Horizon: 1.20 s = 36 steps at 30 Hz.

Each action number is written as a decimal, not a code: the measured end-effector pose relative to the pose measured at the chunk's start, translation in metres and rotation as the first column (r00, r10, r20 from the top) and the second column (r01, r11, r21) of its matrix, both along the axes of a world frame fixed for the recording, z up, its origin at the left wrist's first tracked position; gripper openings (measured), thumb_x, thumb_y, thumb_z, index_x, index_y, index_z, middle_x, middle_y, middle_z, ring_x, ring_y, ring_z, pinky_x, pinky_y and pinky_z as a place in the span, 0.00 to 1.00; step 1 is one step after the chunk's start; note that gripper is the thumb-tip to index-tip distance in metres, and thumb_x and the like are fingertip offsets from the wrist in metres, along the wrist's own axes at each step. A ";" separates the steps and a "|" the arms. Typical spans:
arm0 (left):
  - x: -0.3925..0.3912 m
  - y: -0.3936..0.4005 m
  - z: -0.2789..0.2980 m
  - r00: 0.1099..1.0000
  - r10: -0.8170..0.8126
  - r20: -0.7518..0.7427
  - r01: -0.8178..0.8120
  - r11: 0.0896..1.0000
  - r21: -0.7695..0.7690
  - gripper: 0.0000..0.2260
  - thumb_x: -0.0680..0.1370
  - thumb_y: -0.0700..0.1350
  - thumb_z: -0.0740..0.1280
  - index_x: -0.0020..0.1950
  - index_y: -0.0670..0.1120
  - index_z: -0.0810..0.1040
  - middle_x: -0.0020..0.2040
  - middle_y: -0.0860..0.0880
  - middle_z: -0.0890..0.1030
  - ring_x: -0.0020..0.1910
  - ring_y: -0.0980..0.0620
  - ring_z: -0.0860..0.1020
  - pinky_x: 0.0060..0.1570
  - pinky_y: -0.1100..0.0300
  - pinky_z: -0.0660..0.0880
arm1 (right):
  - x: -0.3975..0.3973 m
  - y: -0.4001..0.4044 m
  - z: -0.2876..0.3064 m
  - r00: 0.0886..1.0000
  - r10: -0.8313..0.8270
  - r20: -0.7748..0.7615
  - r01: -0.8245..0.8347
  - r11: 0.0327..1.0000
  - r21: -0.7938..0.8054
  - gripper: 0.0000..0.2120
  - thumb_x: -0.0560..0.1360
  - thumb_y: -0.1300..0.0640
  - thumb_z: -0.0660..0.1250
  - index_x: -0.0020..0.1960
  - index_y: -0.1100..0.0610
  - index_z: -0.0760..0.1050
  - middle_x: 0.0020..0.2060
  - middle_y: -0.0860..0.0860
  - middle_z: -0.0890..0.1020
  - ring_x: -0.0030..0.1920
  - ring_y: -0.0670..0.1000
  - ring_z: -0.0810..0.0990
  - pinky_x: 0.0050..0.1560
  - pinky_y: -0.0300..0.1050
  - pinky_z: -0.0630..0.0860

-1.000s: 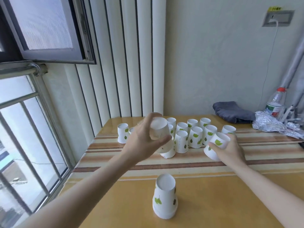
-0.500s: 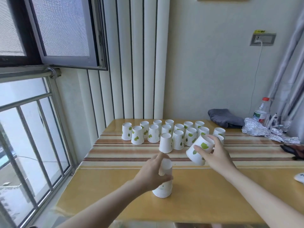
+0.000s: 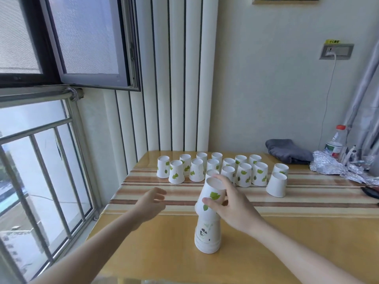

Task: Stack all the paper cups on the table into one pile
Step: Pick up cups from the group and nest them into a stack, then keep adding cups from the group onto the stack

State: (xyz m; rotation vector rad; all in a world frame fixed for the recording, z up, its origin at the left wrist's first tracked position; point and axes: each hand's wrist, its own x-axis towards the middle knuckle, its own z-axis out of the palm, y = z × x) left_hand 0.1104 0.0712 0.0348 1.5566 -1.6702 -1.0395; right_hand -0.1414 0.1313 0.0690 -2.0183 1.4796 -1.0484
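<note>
The right hand (image 3: 231,208) holds one upside-down paper cup (image 3: 212,196) with green leaves, its fingers (image 3: 223,182) clamped around the wall and the thumb on the near side. This cup is tilted a little to the left and sits on top of the pile (image 3: 208,234), which stands on the near, plain yellow part of the bench (image 3: 164,253). Whether the cup is fully pushed down on the pile, I cannot tell. The pile is made of upside-down cups nested together, and a small panda picture shows on its side.

The left hand (image 3: 150,202) is empty and hovers above the bench, to the left of the pile and apart from it. Its fingers are spread apart and point toward the far side.

The other cups (image 3: 213,169) stand upside down in a group on the far part of the bench, in about two or three rows, close together. One cup (image 3: 276,184) at the right end leans to the left, just in front of another one. One cup stands directly behind the held cup and is partly hidden by it.

At the far right of the bench lie a grey cloth (image 3: 289,150), some crumpled foil (image 3: 336,167) and a plastic bottle (image 3: 336,143) with a red cap. A striped cover runs across the middle of the bench.
</note>
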 end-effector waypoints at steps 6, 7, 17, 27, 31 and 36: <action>-0.002 -0.027 -0.003 0.993 0.101 -0.062 -0.102 0.995 -0.019 0.16 0.74 0.38 0.65 0.61 0.49 0.72 0.59 0.48 0.76 0.56 0.51 0.75 0.42 0.62 0.75 | 0.003 0.004 -0.033 0.993 0.058 -0.098 -0.046 0.991 0.123 0.28 0.70 0.39 0.68 0.67 0.39 0.61 0.39 0.44 0.77 0.40 0.36 0.74 0.44 0.34 0.69; -0.007 -0.033 -0.003 0.992 0.094 -0.078 -0.096 0.995 -0.021 0.17 0.74 0.38 0.65 0.62 0.49 0.72 0.60 0.48 0.75 0.57 0.51 0.75 0.41 0.62 0.75 | 0.002 0.005 -0.035 0.990 0.076 -0.123 -0.059 0.989 0.138 0.28 0.70 0.37 0.67 0.67 0.39 0.62 0.42 0.43 0.78 0.43 0.35 0.74 0.46 0.34 0.69; -0.052 -0.131 0.011 0.965 0.167 0.203 -0.109 0.957 -0.269 0.27 0.73 0.44 0.68 0.71 0.50 0.62 0.68 0.45 0.65 0.61 0.46 0.68 0.52 0.60 0.71 | -0.066 -0.128 -0.012 0.929 -0.267 -0.257 0.290 0.955 0.055 0.24 0.74 0.52 0.66 0.69 0.49 0.65 0.65 0.48 0.68 0.64 0.52 0.70 0.58 0.46 0.70; -0.069 -0.209 -0.015 0.762 0.075 0.643 0.092 0.971 -0.222 0.31 0.75 0.50 0.67 0.75 0.47 0.57 0.71 0.44 0.63 0.70 0.41 0.61 0.64 0.49 0.70 | -0.081 -0.217 -0.012 0.627 -0.019 -0.779 0.258 0.949 0.184 0.41 0.66 0.50 0.71 0.74 0.40 0.55 0.72 0.49 0.60 0.72 0.56 0.57 0.67 0.55 0.62; -0.067 -0.207 -0.024 0.799 0.109 0.591 0.079 0.956 -0.283 0.25 0.77 0.44 0.65 0.72 0.47 0.60 0.67 0.43 0.65 0.65 0.43 0.67 0.60 0.52 0.73 | -0.076 -0.217 -0.024 0.573 -0.089 -0.815 0.246 0.967 0.068 0.35 0.69 0.48 0.70 0.72 0.39 0.59 0.71 0.50 0.60 0.70 0.56 0.57 0.67 0.54 0.59; -0.059 -0.182 0.003 0.848 0.173 0.501 0.042 0.920 -0.389 0.21 0.78 0.42 0.65 0.70 0.48 0.64 0.66 0.42 0.66 0.60 0.41 0.70 0.57 0.51 0.73 | -0.078 -0.208 -0.032 0.687 -0.124 -0.716 0.239 0.969 0.061 0.31 0.73 0.52 0.70 0.72 0.42 0.61 0.72 0.53 0.55 0.70 0.57 0.58 0.66 0.51 0.65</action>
